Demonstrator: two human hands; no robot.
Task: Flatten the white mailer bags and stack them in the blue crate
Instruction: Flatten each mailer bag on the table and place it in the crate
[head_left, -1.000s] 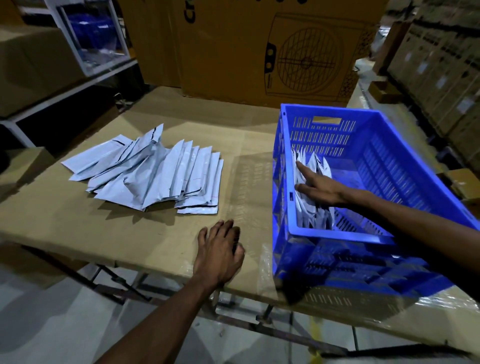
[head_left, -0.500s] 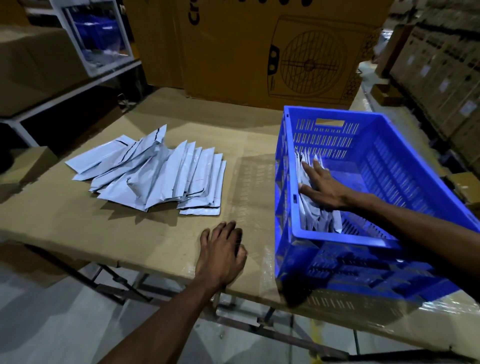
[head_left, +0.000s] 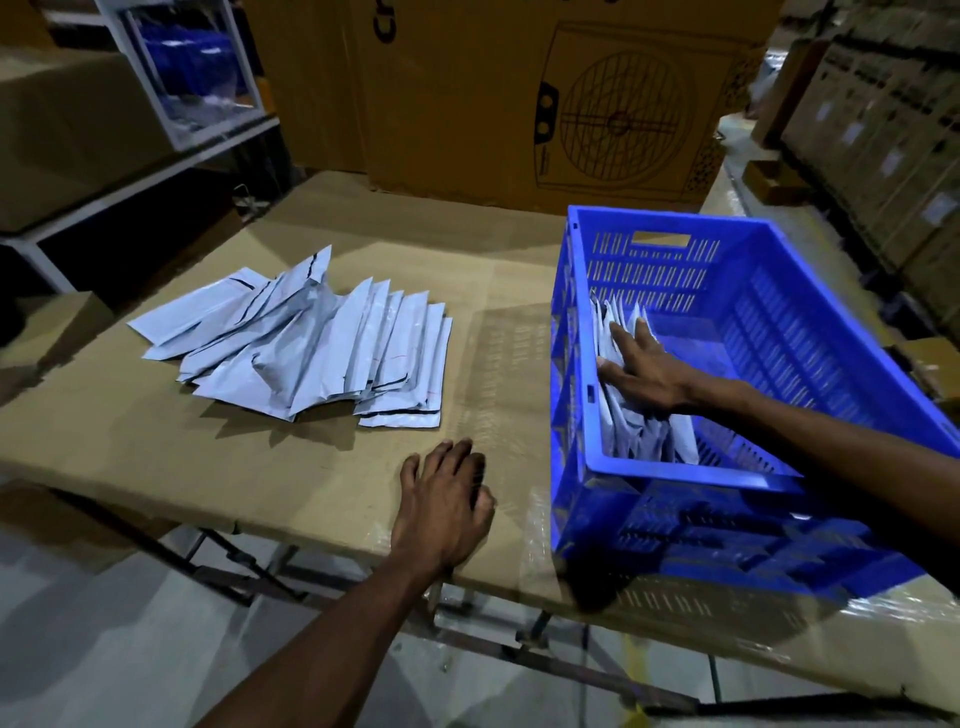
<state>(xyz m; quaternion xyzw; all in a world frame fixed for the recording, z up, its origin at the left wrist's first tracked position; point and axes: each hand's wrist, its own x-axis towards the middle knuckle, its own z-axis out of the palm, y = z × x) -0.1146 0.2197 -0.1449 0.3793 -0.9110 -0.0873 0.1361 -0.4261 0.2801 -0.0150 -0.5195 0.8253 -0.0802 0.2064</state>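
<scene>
We see a batch of white mailer bags (head_left: 631, 415) standing on edge against the left wall of the blue crate (head_left: 826, 338), and the right hand (head_left: 644, 369) presses flat on them with fingers straight and spread. Left of the crate, more mailer bags (head_left: 306, 348) lie fanned out on the cardboard-covered table (head_left: 156, 457). The left hand (head_left: 444, 506) rests palm down at the table's near edge, fingers relaxed and holding nothing, with a large fan carton (head_left: 545, 98) at the far side.

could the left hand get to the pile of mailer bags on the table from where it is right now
Probably yes. The left hand rests flat on the table near its front edge, and only bare tabletop lies between it and the loose mailer bags; the blue crate sits off to the right.
</scene>
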